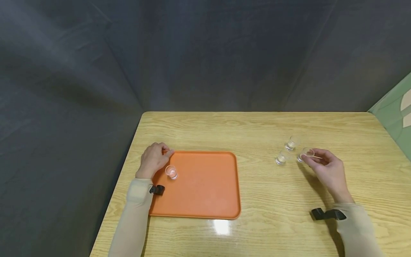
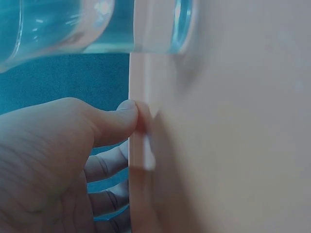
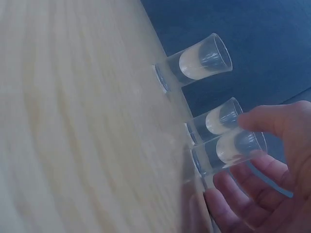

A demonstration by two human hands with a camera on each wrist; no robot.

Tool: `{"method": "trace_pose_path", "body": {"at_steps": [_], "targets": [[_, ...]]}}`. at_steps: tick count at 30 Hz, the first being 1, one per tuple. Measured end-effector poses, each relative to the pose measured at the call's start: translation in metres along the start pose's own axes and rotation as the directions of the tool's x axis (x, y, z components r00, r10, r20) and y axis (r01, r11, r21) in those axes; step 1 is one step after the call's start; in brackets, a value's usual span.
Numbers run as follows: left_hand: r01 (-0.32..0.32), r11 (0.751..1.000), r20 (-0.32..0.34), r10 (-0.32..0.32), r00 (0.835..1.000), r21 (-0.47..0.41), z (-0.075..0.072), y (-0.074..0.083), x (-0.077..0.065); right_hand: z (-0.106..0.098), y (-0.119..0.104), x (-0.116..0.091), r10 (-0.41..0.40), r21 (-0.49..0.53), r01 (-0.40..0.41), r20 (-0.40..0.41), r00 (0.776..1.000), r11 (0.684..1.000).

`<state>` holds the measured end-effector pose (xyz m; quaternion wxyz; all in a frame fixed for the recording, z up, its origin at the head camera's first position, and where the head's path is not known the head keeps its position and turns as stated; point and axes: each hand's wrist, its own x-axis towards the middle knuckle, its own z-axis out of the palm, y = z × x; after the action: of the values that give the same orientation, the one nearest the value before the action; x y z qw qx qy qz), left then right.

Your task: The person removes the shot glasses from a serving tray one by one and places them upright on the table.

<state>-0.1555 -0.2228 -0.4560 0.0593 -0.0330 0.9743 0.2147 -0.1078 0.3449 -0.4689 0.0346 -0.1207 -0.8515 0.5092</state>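
Observation:
My left hand (image 1: 153, 159) grips the upper left corner of an orange tray (image 1: 205, 185). In the left wrist view, the thumb lies on the tray's rim (image 2: 141, 82) and the other fingers are outside it. One clear shot glass (image 1: 171, 172) stands upright on the tray beside this hand. Over on the right, my right hand (image 1: 329, 171) pinches the top of another shot glass (image 3: 233, 149) between thumb and fingers; its base appears to be on the table. Two more upright shot glasses stand close by, a farther one (image 1: 290, 143) and a left one (image 1: 281, 157).
The wooden table (image 1: 263, 200) bears the tray on its left side and the loose glasses on its right. Dark cloth (image 1: 224, 57) hangs behind and to the left of the table. A green surface (image 1: 396, 114) borders the right edge.

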Motion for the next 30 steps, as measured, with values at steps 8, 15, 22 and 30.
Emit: {"method": "trace_pose_path", "body": {"at_steps": [8,15,22,30], "targets": [[-0.005,1.000,0.000,0.005,1.000,-0.006,-0.001,0.001,0.000,0.002,0.001,0.001,0.000,-0.033,0.000,0.005,1.000,0.999],[-0.005,1.000,-0.006,0.005,1.000,-0.013,0.000,0.000,0.000,0.002,0.000,0.003,-0.019,-0.079,0.021,0.022,1.000,0.997],[-0.007,1.000,-0.005,0.007,1.000,-0.013,0.000,0.000,-0.001,0.002,-0.015,0.003,-0.114,-0.115,0.105,-0.079,0.990,0.988],[0.001,1.000,-0.005,-0.001,1.000,-0.009,-0.001,0.002,-0.001,0.010,-0.045,-0.004,-0.205,-0.187,0.173,-0.172,0.964,0.967]]}}
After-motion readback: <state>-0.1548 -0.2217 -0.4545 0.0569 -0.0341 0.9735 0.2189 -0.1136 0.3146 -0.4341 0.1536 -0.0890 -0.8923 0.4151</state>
